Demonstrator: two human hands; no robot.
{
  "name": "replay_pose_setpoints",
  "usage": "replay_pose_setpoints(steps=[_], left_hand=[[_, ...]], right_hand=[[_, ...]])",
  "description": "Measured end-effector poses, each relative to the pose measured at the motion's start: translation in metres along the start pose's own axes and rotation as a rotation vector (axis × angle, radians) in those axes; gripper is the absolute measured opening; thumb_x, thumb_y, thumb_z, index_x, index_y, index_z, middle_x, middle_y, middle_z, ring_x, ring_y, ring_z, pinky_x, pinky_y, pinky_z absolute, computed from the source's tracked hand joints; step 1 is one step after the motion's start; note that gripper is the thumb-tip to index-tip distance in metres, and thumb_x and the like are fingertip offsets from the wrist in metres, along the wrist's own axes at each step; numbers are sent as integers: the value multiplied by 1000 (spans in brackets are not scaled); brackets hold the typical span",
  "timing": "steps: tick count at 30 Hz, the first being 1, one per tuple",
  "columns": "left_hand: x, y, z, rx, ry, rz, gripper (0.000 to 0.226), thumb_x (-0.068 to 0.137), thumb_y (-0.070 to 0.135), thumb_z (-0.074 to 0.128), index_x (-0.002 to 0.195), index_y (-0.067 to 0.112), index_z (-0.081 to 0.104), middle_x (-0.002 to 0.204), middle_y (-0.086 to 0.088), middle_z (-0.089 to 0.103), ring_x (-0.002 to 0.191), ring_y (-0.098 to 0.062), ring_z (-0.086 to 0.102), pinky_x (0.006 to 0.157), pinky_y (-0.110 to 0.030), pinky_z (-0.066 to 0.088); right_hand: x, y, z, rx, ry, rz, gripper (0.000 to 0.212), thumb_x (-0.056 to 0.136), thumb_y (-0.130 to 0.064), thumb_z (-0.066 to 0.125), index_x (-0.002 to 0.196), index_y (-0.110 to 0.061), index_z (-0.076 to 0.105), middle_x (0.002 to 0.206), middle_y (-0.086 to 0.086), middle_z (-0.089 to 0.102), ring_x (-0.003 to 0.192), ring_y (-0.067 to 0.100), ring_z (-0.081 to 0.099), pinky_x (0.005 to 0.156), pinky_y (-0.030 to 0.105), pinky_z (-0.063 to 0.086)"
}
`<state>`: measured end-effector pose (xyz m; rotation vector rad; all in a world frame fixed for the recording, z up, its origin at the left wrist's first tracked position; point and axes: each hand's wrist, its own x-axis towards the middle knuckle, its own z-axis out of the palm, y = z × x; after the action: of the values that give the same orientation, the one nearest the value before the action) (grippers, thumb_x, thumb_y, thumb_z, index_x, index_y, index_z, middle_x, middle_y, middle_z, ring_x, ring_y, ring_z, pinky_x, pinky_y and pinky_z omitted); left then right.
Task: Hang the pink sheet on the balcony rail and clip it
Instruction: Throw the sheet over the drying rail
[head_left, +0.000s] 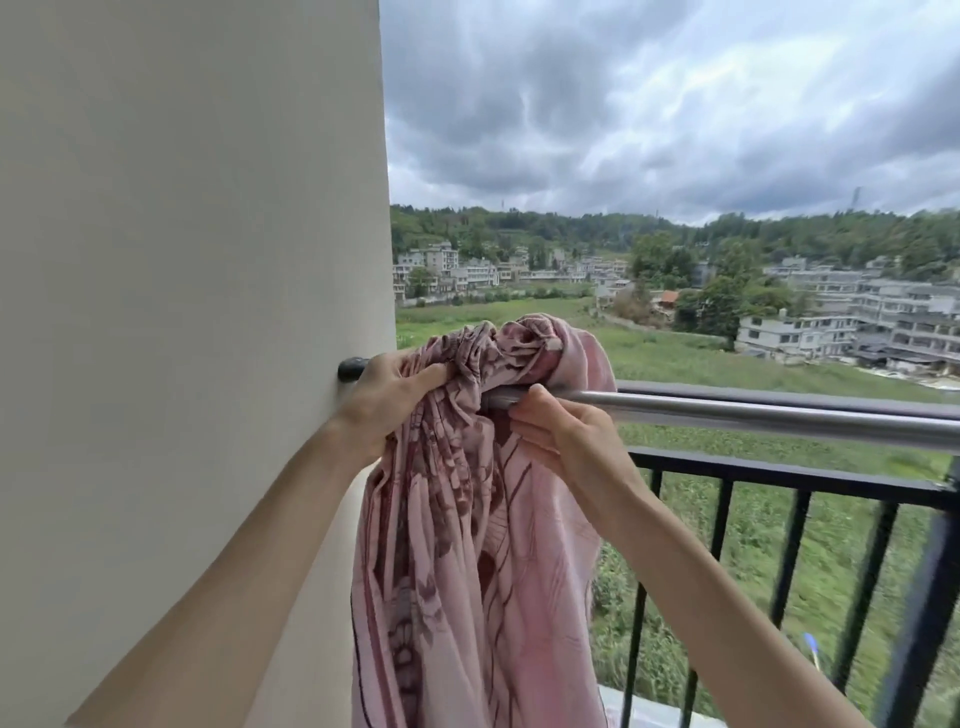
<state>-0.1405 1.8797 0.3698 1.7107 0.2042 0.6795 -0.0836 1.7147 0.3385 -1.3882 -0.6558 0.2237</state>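
The pink sheet (467, 519), printed with dark red flowers, is bunched over the left end of a silver rail (753, 413) and hangs down in folds to the bottom of the view. My left hand (387, 395) grips a gathered wad of the sheet near the wall. My right hand (561, 434) pinches the sheet's edge just under the rail, its thumb touching the metal. No clip is in view.
A cream wall (182, 312) fills the left half, with the rail's black end mount (352, 369) fixed to it. Below the silver rail runs a black balcony railing (779, 478) with vertical bars. Beyond lie fields and buildings.
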Motion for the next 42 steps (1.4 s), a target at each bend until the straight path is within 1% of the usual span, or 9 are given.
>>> replay_pose_setpoints(steps=[4, 10, 16, 19, 25, 29, 32, 35, 42], left_hand=[[0, -1, -14, -5, -46, 40, 28, 86, 14, 62, 108, -2, 59, 100, -21, 68, 90, -31, 68, 82, -38, 55], [13, -7, -40, -105, -24, 58, 19, 89, 11, 57, 104, 0, 60, 90, -15, 70, 73, -18, 70, 64, -25, 57], [22, -21, -83, -319, 121, -86, 24, 92, 17, 49, 79, 3, 63, 64, -8, 70, 55, -15, 67, 53, -20, 54], [17, -29, -109, -357, 172, -158, 27, 93, 20, 47, 77, 4, 63, 58, -5, 69, 51, -14, 66, 50, -19, 52], [7, -41, -138, -277, 290, -259, 27, 91, 20, 50, 71, 6, 61, 46, -3, 63, 42, -12, 61, 41, -15, 48], [2, -54, -145, -215, 274, -305, 24, 90, 22, 53, 72, 8, 62, 49, -2, 63, 45, -11, 61, 53, -22, 49], [-1, -62, -146, -170, 228, -309, 26, 90, 22, 52, 71, 9, 63, 52, -3, 63, 46, -12, 61, 55, -23, 48], [-7, -69, -145, -110, 145, -293, 28, 93, 22, 48, 73, 8, 62, 53, -2, 64, 47, -11, 61, 48, -17, 48], [-22, -82, -144, -83, 93, -221, 22, 96, 17, 45, 82, 6, 59, 59, -3, 67, 52, -12, 64, 48, -18, 50]], right_hand=[[13, -8, 22, 113, -8, 19, 32, 96, -34, 44, 85, -16, 67, 84, -1, 72, 83, 10, 69, 76, 21, 55], [47, -48, 41, 36, -55, 27, 25, 98, -25, 43, 87, -17, 64, 67, 5, 68, 82, 21, 67, 83, 35, 55], [61, -38, 90, 148, -230, 130, 17, 96, -13, 47, 98, -20, 62, 116, 7, 64, 111, 24, 60, 95, 32, 49], [54, -10, 105, 86, -283, 109, 25, 96, -14, 47, 116, -6, 60, 115, 13, 65, 100, 21, 64, 89, 27, 51], [49, 45, 125, -180, -329, 199, 31, 95, -27, 48, 85, -6, 68, 95, 16, 71, 90, 24, 68, 82, 30, 56], [50, 82, 139, -201, -392, 337, 41, 90, -51, 47, 103, -17, 67, 121, 10, 63, 112, 25, 59, 97, 38, 48], [55, 96, 144, -29, -380, 341, 59, 89, -57, 39, 142, -30, 33, 149, -1, 35, 134, 23, 36, 107, 47, 33], [61, 103, 140, 61, -391, 308, 63, 90, -58, 34, 146, -38, 13, 155, -2, 20, 140, 22, 25, 110, 52, 23], [39, 134, 144, -75, -569, 354, 28, 85, -38, 61, 108, -23, 64, 112, 0, 65, 101, 16, 60, 99, 44, 42]])
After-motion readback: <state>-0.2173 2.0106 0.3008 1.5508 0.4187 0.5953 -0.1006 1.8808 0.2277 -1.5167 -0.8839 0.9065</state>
